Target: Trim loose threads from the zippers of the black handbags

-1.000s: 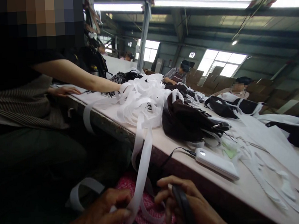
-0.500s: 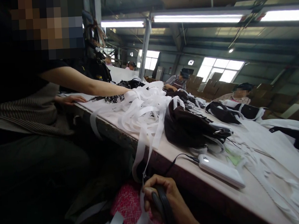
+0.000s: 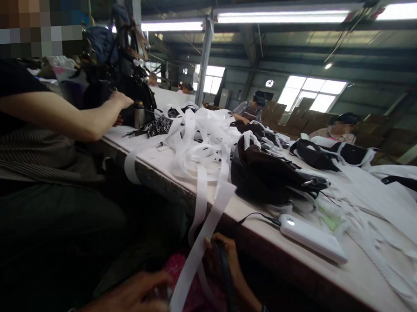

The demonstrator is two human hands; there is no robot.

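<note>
My left hand (image 3: 128,300) is at the bottom, smeared by motion. Its fingertips are beside the lower part of a broad white strip (image 3: 196,252); a small dark glint shows between finger and thumb, too blurred to name. That strip rises diagonally, its cut end over the table edge. My right hand (image 3: 233,259) is below the edge, fingers closed round a black looped band (image 3: 226,281), with fingertips against the white strip. Whether the band is a strap or a tool handle I cannot make out. Pink patterned cloth (image 3: 175,265) lies beneath.
White strips are heaped on the table (image 3: 264,218). A dark brown bag (image 3: 261,172) and a white power bank (image 3: 312,239) with a cable are to the right. A co-worker's arm (image 3: 87,118) reaches in from the left. Other people sit across the table.
My left hand has come up into view from the bottom. The broad white strip now stretches diagonally over the edge. The co-worker's arm has drawn back from the heap.
</note>
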